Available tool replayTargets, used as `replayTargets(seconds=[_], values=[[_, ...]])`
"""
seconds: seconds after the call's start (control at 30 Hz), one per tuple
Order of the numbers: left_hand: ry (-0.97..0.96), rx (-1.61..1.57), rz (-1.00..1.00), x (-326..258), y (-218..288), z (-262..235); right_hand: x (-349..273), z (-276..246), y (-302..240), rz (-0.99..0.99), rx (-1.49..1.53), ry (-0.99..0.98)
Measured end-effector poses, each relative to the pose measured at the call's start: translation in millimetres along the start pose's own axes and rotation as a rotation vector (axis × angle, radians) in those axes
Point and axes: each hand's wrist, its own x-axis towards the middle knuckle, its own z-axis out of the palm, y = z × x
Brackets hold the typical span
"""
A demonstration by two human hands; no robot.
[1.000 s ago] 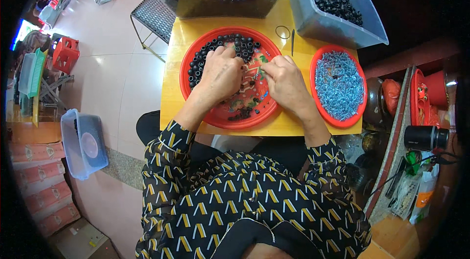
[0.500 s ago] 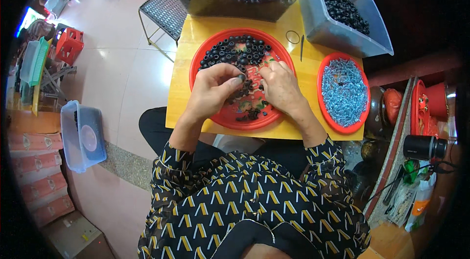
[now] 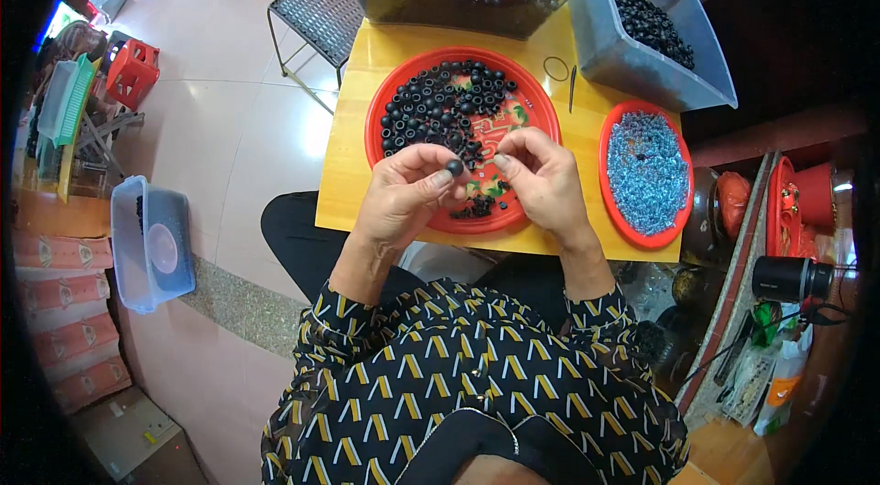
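Observation:
My left hand [image 3: 409, 197] pinches a black ball-shaped piece [image 3: 455, 168] between thumb and fingertips, above the near half of a round red tray [image 3: 378, 111]. Just to its right, my right hand [image 3: 544, 181] has thumb and forefinger pressed together; whatever is between them is too small to name. Many hollow black round pieces [image 3: 431, 106] are heaped at the tray's far left. A little pile of smaller black bits [image 3: 477, 207] lies at its near edge, below my hands.
Two clear plastic bins, one at the back [image 3: 449, 4] and one at the right [image 3: 610, 54], hold more black pieces. A red oval tray [image 3: 604, 164] of small clear bluish parts sits on the yellow table [image 3: 353, 182]. A thin dark tool [image 3: 573, 89] and a ring [image 3: 555, 69] lie nearby.
My right hand has drawn back from the tray's surface and turned, its fingertips now raised near the left hand's. The left hand has shifted slightly nearer, still holding the black ball-shaped piece.

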Motion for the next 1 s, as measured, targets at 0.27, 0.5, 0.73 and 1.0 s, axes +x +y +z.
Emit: replayTargets(seconds=[0.27, 0.5, 0.73, 1.0], values=[[0.069, 0.448, 0.228, -18, -13, 17, -30, 29, -17, -0.01, 0.449, 0.024], [0.097, 0.364, 0.249, -24, -22, 15, -39, 34, -19, -0.069, 0.393, 0.055], [0.078, 0.382, 0.375, -22, -18, 13, -45, 25, -17, 0.034, 0.413, 0.049], [0.054, 0.546, 0.44, -23, -20, 13, -45, 23, -17, -0.094, 0.177, -0.078]])
